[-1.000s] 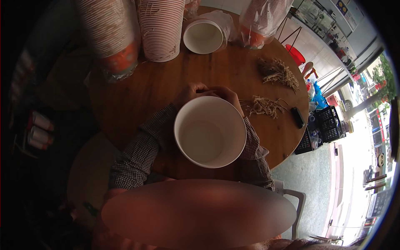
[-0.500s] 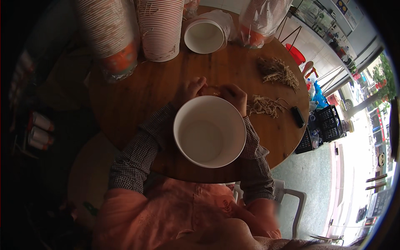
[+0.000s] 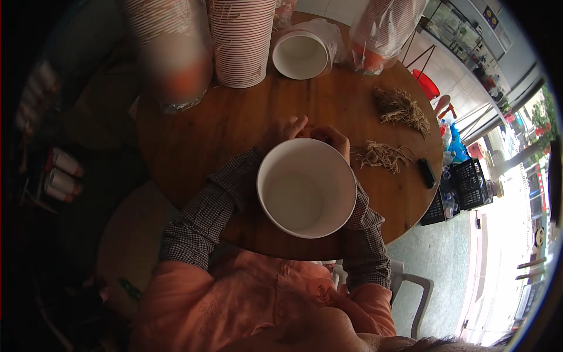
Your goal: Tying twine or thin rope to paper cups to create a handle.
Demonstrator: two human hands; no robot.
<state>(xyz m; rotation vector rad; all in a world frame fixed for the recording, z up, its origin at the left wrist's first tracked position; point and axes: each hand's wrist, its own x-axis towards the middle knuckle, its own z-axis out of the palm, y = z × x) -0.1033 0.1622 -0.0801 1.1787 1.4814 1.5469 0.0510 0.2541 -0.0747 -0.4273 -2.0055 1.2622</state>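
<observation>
big white tub (image 3: 307, 189), mouth up, is just on the near side of the left grip (image 3: 291, 127) and right grip (image 3: 331, 136), between the forearms (image 3: 196, 226). left one's got a digit poking up, right one's curled beside it, but the tub blocks the rest so i can't tell if either is pinching anything. tan stringy bundle (image 3: 384, 157) lies just right of the right grip on the wooden table (image 3: 234, 123), darker bundle (image 3: 403, 111) farther out. past both grips, to the left: a tall cup stack (image 3: 241, 47).
</observation>
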